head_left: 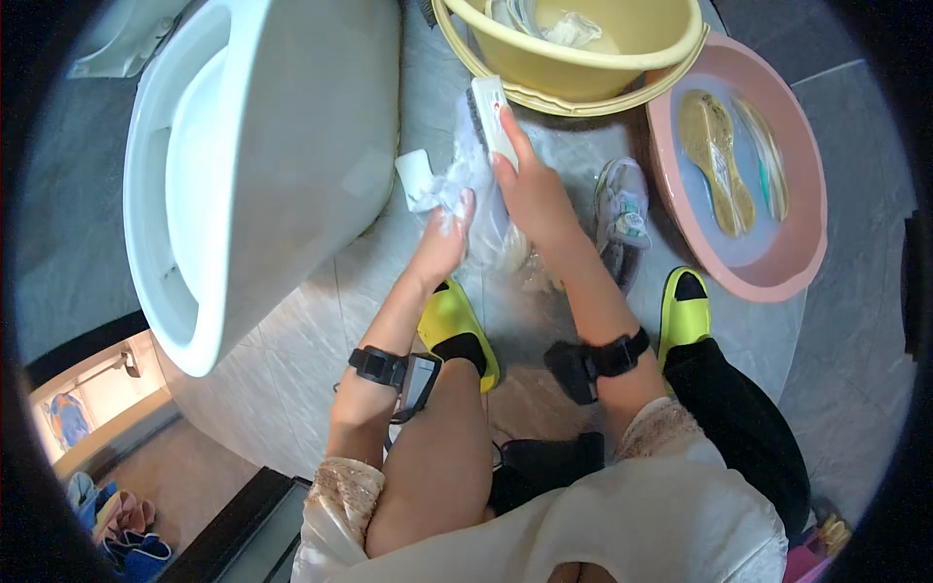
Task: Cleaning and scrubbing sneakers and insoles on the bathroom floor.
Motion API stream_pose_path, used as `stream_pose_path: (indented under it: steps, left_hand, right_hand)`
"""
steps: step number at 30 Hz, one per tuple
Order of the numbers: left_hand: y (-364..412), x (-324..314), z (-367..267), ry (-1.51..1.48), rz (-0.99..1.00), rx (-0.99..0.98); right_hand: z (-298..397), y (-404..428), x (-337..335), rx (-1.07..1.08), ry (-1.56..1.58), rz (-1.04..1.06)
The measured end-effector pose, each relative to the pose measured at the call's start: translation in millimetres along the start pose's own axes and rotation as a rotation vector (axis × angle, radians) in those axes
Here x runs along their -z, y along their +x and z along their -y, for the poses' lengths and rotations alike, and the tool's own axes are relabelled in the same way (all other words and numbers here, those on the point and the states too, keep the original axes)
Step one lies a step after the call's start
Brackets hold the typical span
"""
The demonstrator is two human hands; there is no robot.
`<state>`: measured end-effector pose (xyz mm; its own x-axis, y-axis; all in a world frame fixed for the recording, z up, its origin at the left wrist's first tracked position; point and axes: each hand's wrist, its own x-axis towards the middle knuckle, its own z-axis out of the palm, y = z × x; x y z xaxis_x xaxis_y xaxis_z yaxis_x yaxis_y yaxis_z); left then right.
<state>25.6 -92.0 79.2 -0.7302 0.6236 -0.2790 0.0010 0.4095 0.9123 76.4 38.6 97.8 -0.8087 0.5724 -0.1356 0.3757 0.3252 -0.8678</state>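
My right hand (536,193) is closed around the white handle of a scrubbing brush (492,116), its dark bristles facing left. The bristles touch a sudsy whitish shoe (477,186) that my left hand (448,237) grips at its left side, foam covering the fingers. The shoe's outline is blurred and partly hidden. Against its left side shows a flat white piece (415,175), perhaps the shoe's tongue. To the right of my right forearm, a second, white shoe (625,200) rests on the wet floor.
Yellow basins (576,73) stand ahead, cloth-like items inside the upper one. A pink basin (813,211) at the right holds cloudy water and insoles (718,157). A white bathtub (313,138) curves along the left. My feet wear yellow slippers (455,321) on the tiles.
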Motion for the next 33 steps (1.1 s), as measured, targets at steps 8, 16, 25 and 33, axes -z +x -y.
stream_pose_path:
  steps: [8, 16, 25, 33]
  left_hand:
    - [1.2, 6.5, 12.5, -0.015, 0.002, 0.062]
    - [4.3, 7.7, 21.1, -0.670, -0.070, 0.247]
    - [5.9, 0.7, 25.1, -0.280, -0.009, 0.014]
    - [10.6, 1.4, -26.0, -0.859, -0.089, 0.215]
  right_hand:
    - [-11.2, -73.7, -7.4, -0.192, 0.095, 0.340]
    - [-14.3, -139.4, -17.8, 0.020, 0.048, 0.285]
    - [18.7, -81.2, -10.1, 0.003, 0.082, 0.152]
    - [-14.2, -127.3, -20.6, 0.067, 0.009, 0.176]
